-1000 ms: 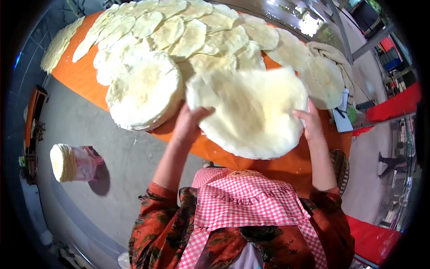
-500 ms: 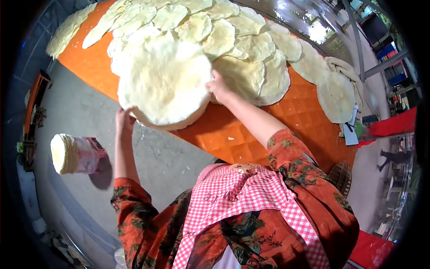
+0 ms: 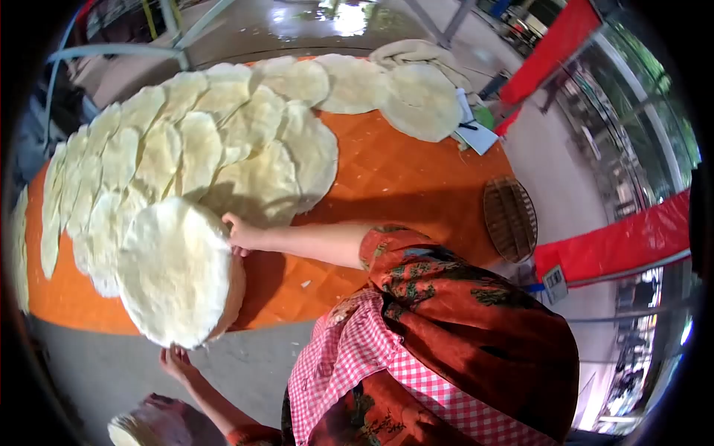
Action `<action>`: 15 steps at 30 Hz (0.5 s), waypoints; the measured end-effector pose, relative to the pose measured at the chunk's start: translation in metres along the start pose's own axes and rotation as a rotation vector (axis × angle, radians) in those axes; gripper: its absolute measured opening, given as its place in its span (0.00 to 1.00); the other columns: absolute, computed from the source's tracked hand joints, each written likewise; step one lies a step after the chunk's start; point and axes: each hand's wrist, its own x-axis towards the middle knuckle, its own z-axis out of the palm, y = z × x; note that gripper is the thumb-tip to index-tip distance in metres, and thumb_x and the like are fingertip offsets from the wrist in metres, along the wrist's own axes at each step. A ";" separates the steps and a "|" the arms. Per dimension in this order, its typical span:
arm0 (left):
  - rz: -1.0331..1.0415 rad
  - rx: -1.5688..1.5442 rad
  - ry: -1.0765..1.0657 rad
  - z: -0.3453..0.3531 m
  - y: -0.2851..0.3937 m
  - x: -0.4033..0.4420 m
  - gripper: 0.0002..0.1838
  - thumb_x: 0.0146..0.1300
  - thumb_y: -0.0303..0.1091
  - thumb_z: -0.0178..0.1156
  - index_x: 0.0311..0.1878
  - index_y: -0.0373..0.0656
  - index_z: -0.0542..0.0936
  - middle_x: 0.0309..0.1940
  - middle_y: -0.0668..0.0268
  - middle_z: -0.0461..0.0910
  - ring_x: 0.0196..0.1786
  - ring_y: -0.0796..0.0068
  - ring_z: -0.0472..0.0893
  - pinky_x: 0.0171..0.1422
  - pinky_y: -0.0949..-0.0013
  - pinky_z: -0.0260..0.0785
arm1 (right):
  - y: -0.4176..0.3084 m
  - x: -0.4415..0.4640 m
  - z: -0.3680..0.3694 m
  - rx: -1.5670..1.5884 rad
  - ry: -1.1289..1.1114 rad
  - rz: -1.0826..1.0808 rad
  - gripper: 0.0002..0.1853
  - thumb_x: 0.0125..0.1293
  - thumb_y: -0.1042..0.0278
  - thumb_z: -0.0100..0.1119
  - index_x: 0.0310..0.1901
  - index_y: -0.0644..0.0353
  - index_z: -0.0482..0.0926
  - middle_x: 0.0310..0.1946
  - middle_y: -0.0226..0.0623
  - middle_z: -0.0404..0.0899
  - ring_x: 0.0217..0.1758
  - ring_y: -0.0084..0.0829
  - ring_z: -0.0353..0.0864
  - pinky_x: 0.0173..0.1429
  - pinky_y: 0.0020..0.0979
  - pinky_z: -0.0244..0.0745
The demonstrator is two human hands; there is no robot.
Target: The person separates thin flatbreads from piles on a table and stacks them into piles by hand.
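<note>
A tall stack of round, pale flatbreads (image 3: pixel 175 271) stands at the near edge of the orange-covered table. My right hand (image 3: pixel 242 235) is closed on the rim of the top flatbread at its right side, thumb and fingers pinched together. At the near rim, my left hand (image 3: pixel 177 363) grips the same sheet with its fingertips. The underside of the sheet and part of my fingers are hidden. Behind the stack, many thin flatbreads (image 3: pixel 199 149) lie overlapping in rows.
The orange tabletop (image 3: pixel 394 171) extends to the right. A woven basket (image 3: pixel 510 219) sits at its right edge. Paper with a pen (image 3: pixel 476 136) and a bunched cloth (image 3: pixel 424 58) lie at the far right corner. Below left, a container (image 3: pixel 160 420) stands on the grey floor.
My view has swung toward the right, so the table and stack appear turned and farther left. Both hands stay at the rim of the top flatbread.
</note>
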 end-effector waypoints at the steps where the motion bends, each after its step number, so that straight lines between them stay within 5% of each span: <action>1: 0.108 0.082 0.247 0.025 0.024 -0.040 0.12 0.62 0.23 0.56 0.48 0.36 0.73 0.40 0.63 0.76 0.38 0.74 0.76 0.39 0.72 0.71 | -0.001 -0.021 -0.020 -0.018 -0.016 -0.040 0.29 0.62 0.77 0.55 0.64 0.66 0.56 0.30 0.41 0.78 0.27 0.30 0.83 0.24 0.29 0.77; 3: 0.571 0.500 0.397 0.054 0.053 -0.090 0.12 0.66 0.26 0.55 0.51 0.34 0.72 0.47 0.59 0.75 0.47 0.68 0.75 0.49 0.65 0.71 | 0.023 -0.047 -0.069 -0.035 -0.007 -0.066 0.23 0.61 0.73 0.57 0.58 0.68 0.66 0.31 0.39 0.80 0.29 0.28 0.84 0.25 0.26 0.77; 5: 0.825 0.423 0.080 0.069 0.036 -0.120 0.16 0.68 0.28 0.53 0.56 0.32 0.70 0.51 0.58 0.74 0.49 0.66 0.75 0.55 0.64 0.70 | 0.073 -0.062 -0.125 -0.083 0.109 -0.081 0.16 0.62 0.71 0.57 0.50 0.66 0.74 0.32 0.39 0.82 0.28 0.26 0.84 0.26 0.26 0.77; 6: 0.747 0.130 -0.100 0.084 0.005 -0.136 0.18 0.66 0.24 0.52 0.58 0.31 0.70 0.52 0.58 0.74 0.50 0.64 0.75 0.57 0.64 0.69 | 0.073 -0.085 -0.150 -0.024 0.186 -0.078 0.11 0.62 0.71 0.57 0.45 0.63 0.76 0.34 0.38 0.83 0.28 0.25 0.84 0.25 0.25 0.76; 7: 0.660 0.192 -0.373 0.095 -0.019 -0.159 0.21 0.60 0.19 0.52 0.59 0.32 0.70 0.53 0.59 0.73 0.51 0.64 0.75 0.57 0.66 0.68 | 0.096 -0.084 -0.182 0.038 0.270 -0.069 0.08 0.61 0.71 0.57 0.41 0.61 0.77 0.33 0.36 0.83 0.27 0.24 0.84 0.24 0.25 0.75; 8: 0.598 0.321 -0.349 0.139 -0.029 -0.202 0.20 0.55 0.16 0.53 0.53 0.34 0.74 0.48 0.60 0.75 0.48 0.67 0.75 0.53 0.68 0.69 | 0.104 -0.085 -0.215 0.021 0.401 -0.078 0.06 0.61 0.71 0.56 0.39 0.61 0.77 0.31 0.34 0.83 0.27 0.24 0.84 0.24 0.24 0.74; 9: 0.584 0.314 -0.634 0.173 -0.031 -0.226 0.15 0.53 0.14 0.55 0.44 0.36 0.77 0.40 0.62 0.76 0.42 0.70 0.75 0.46 0.70 0.70 | 0.102 -0.084 -0.246 0.019 0.549 -0.110 0.05 0.60 0.73 0.56 0.38 0.60 0.77 0.29 0.34 0.83 0.23 0.25 0.83 0.24 0.24 0.74; 11: 0.594 0.511 -0.794 0.238 -0.061 -0.250 0.09 0.53 0.16 0.56 0.37 0.37 0.77 0.29 0.62 0.74 0.33 0.72 0.75 0.37 0.70 0.69 | 0.100 -0.070 -0.323 0.113 0.670 0.031 0.04 0.59 0.75 0.57 0.37 0.61 0.77 0.29 0.35 0.82 0.26 0.26 0.83 0.28 0.26 0.77; 15: 0.996 0.767 -0.888 0.324 -0.121 -0.243 0.04 0.55 0.23 0.58 0.35 0.39 0.75 0.29 0.57 0.74 0.33 0.55 0.74 0.36 0.60 0.68 | 0.092 -0.019 -0.437 0.702 0.930 -0.145 0.06 0.58 0.74 0.60 0.37 0.62 0.76 0.31 0.37 0.80 0.32 0.30 0.82 0.37 0.30 0.81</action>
